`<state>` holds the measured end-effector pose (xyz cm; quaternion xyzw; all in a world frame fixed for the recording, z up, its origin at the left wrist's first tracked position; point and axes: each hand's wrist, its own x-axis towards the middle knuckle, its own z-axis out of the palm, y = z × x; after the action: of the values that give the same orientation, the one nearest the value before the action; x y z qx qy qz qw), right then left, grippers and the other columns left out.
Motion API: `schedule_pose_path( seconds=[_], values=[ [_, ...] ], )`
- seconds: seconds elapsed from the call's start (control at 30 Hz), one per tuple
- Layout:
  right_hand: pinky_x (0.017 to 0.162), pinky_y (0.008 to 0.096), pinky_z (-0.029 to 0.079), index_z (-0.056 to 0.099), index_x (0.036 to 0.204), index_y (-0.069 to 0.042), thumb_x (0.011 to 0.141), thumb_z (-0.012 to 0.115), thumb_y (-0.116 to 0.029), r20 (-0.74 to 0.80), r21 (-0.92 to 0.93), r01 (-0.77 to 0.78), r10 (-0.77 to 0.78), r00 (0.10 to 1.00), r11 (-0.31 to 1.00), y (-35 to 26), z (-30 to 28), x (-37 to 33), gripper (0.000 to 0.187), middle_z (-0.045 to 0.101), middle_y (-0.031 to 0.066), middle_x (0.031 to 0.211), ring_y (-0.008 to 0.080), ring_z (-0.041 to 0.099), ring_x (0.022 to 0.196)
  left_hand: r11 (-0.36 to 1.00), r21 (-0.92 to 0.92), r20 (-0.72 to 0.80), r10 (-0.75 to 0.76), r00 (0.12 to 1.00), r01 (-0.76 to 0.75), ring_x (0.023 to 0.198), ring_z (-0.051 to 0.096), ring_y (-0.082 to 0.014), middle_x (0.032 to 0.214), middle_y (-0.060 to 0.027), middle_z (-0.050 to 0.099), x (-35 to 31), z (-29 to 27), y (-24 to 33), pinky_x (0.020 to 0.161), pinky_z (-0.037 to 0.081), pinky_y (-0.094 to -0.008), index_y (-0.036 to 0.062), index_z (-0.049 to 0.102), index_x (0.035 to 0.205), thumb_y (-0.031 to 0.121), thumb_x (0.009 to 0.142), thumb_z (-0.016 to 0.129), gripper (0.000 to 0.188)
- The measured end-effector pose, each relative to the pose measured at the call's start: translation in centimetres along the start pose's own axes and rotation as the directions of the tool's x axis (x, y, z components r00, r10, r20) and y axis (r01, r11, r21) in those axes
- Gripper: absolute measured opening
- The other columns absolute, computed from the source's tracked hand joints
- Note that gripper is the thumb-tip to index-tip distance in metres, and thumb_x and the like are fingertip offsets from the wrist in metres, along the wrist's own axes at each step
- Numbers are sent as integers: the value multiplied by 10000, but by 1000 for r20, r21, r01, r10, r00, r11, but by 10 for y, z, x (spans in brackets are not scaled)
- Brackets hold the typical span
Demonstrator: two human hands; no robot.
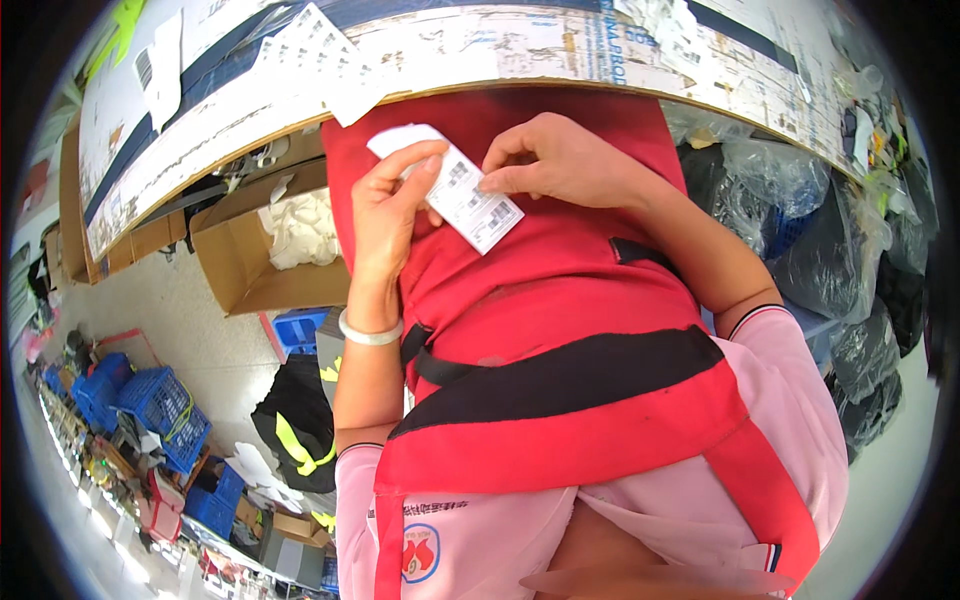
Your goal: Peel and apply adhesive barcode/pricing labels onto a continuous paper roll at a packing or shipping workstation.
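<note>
My left hand (388, 205) grips a narrow white sheet of labels (490, 222), with the thumb on top and the fingers curled behind it. Black printed blocks run along the sheet, which slants down to the right above my lap. At its right edge, my right hand (558, 162) has thumb and forefinger pinched on the paper. Whether a single label is lifted there is too small to make out. Beneath both hands spreads the red apron (540, 290) that I wear.
A worn white worktable (450, 50) crosses the far side, with more label sheets (318, 62) overhanging its edge. Below left stands a cardboard box (235, 255) holding crumpled white paper. Filled plastic bags (825, 255) crowd the right. Blue crates (165, 410) stand on the floor at left.
</note>
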<state>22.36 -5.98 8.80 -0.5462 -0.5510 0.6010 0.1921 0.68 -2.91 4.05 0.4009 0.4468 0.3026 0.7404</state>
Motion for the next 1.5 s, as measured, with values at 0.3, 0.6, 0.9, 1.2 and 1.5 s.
schedule_pose_path(
  seconds=[0.3, 0.6, 0.9, 1.2, 1.5],
  values=[
    [560, 196, 445, 640, 922, -16, 890, 637, -183, -48, 298, -15, 31, 998, 954, 10, 26, 16, 170, 606, 10, 765, 48, 538, 621, 996, 59, 156, -77, 985, 69, 833, 629, -105, 950, -73, 683, -2, -21, 10, 754, 500, -226, -22, 660, 1069, 32, 823, 689, 253],
    [714, 229, 454, 636, 927, 2, 885, 624, -116, -148, -17, 203, -203, 968, 979, 8, 18, 23, 125, 620, 14, 868, 80, 549, 775, 981, 158, 212, -144, 966, 112, 592, 586, -95, 774, -71, 667, 7, -14, 7, 551, 489, -220, -40, 682, 985, 56, 853, 666, 164],
    [537, 188, 471, 674, 923, -21, 876, 646, -186, -459, 53, 105, -69, 886, 993, -4, -20, 42, 174, 625, 12, 725, 56, 571, 609, 997, 22, 134, -76, 988, 74, 627, 623, -138, 787, -117, 671, 16, -24, -10, 580, 509, -243, -70, 679, 948, 414, 969, 477, 525],
    [529, 190, 492, 662, 915, -10, 879, 653, -220, -417, 108, 74, -22, 908, 991, -6, -33, 62, 213, 630, 20, 730, 59, 588, 612, 982, 180, 95, -78, 992, 60, 668, 597, -82, 797, -53, 679, 21, -27, -13, 601, 465, -206, -6, 711, 941, 373, 950, 540, 416],
    [535, 192, 500, 661, 918, -15, 881, 653, -236, -417, 85, 88, -45, 908, 993, 0, -31, 69, 224, 630, 9, 725, 57, 587, 605, 989, 132, 95, -83, 992, 70, 695, 599, -79, 820, -50, 683, 22, -28, -17, 612, 463, -203, -6, 713, 944, 329, 936, 578, 362]
  ],
)
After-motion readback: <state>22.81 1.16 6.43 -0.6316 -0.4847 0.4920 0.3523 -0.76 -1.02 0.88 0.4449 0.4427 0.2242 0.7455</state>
